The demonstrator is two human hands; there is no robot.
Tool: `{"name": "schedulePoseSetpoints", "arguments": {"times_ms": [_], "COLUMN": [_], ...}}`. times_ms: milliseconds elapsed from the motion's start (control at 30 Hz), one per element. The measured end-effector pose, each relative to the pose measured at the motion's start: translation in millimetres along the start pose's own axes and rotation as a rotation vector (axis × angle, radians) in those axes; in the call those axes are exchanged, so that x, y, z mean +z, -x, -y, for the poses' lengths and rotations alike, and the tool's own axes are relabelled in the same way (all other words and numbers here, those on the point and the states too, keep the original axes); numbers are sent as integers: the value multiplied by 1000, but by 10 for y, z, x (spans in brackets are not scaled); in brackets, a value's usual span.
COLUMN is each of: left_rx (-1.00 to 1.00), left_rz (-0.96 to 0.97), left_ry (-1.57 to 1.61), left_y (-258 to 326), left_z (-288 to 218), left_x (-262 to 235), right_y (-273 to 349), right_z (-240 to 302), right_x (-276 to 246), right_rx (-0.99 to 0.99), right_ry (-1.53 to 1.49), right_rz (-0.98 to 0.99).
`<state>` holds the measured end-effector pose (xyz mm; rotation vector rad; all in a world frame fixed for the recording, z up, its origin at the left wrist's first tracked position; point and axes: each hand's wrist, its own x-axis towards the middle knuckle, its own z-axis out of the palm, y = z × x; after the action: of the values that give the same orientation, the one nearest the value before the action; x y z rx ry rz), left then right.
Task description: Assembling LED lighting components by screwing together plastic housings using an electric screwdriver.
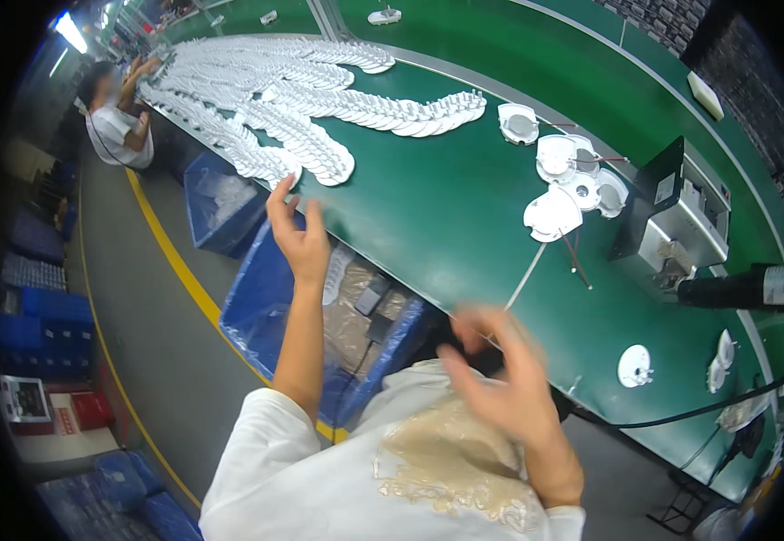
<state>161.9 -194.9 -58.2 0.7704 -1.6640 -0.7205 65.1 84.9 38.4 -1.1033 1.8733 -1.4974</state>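
Observation:
My left hand (300, 239) reaches out over the table's near edge, thumb and fingers apart. Its fingertips are at the near end of a row of overlapping white plastic parts (270, 162); whether they touch it I cannot tell. My right hand (509, 374) is blurred in front of my body at the table edge, with a gap between thumb and curled fingers and nothing visible in it. A thin white cord or rod (525, 278) runs from behind that hand up to a white rounded part (552, 215). Around it lie several similar white discs with red and dark wires (575, 252).
Long rows of white parts (392, 110) cover the far left of the green table (428, 212). To the right stand a metal device (680, 216) and a black cylinder (739, 288). A white disc (634, 367) lies nearer. Blue-lined bins (261, 298) sit below; a person (119, 122) works far left.

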Motion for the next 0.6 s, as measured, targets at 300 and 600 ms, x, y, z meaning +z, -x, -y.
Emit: {"name": "schedulePoseSetpoints", "arguments": {"times_ms": [300, 600], "left_rx": [-443, -475], "left_rz": [-231, -15], "left_ry": [455, 588], "left_y": [-756, -982], "left_z": [934, 830], "left_x": [-93, -117], "right_y": [-1935, -1993], "right_z": [-703, -409], "right_x": [1169, 1688], "right_rx": [-355, -589], "right_ry": [379, 465], "right_rz": [-157, -170]}}
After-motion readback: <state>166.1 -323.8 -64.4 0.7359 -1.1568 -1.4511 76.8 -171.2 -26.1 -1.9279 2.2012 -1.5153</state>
